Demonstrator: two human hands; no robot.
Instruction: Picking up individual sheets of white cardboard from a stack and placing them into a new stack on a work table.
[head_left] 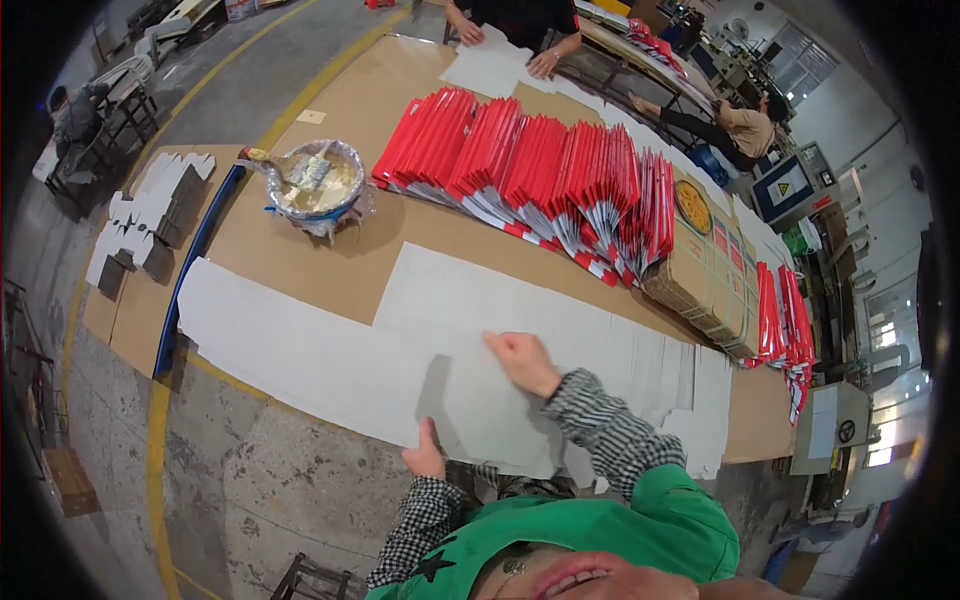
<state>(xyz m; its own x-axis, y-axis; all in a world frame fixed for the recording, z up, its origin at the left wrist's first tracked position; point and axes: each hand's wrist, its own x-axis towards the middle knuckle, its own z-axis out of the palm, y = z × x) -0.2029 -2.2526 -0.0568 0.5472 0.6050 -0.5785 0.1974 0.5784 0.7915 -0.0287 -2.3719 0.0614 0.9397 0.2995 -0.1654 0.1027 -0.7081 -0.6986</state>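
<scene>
A large white cardboard blank (480, 350) lies flat in front of me, with a long strip reaching left and a wider part in the middle. My right hand (525, 362) is on its middle, fingers curled in and knuckles toward the far side; nothing shows in it. At the blank's near edge is my left hand (425, 455), thumb sticking up over the edge. Its other fingers are mostly hidden, so its grip does not show. More white blanks (650, 370) lie layered just right of my right hand.
Red folded packages (540, 165) stand in a long row beyond the blank. A paste bowl (315, 180) with a brush sits at far left. To the right is a strapped carton (705, 265). Across the table a co-worker's hands (543, 63) rest on white sheets.
</scene>
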